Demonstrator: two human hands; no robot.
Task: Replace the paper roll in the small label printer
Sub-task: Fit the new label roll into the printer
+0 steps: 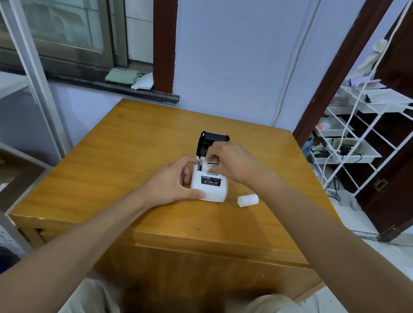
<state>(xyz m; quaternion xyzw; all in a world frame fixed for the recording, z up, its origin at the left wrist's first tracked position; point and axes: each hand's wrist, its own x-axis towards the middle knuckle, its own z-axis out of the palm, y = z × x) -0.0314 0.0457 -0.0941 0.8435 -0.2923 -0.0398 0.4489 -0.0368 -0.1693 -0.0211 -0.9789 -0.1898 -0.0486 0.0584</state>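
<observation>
Head view, looking down past two bare forearms. Glossy, honey-coloured wooden surface (pixel 129 153), square with rounded edges, faint grain and soft reflections. Near its middle, a small white label printer (pixel 209 187): smooth plastic, boxy with rounded corners, a dark panel with tiny unreadable print on its top face. Black lid (pixel 210 141) hinged upright at the far end, so the paper bay stands open. Just right of the printer, apart from it, a small white paper roll (pixel 247 200), a short cylinder lying on its side.

Left hand (pixel 172 180) cupped against the printer's left side, thumb pressed along the near left corner, fingers curled loosely at the side wall; grip half spread, steadying the body. Right hand (pixel 230 162) over the open bay, fingertips bunched together and reaching down inside. Bay contents mostly hidden behind those fingers; whether anything is pinched there, impossible to tell.

Lower edge: light trousers, cut off by the frame. Left: window sill and metal shelving, partly cropped. Right: dark wooden door frame and a white wire rack with trays, contents too small to make out.
</observation>
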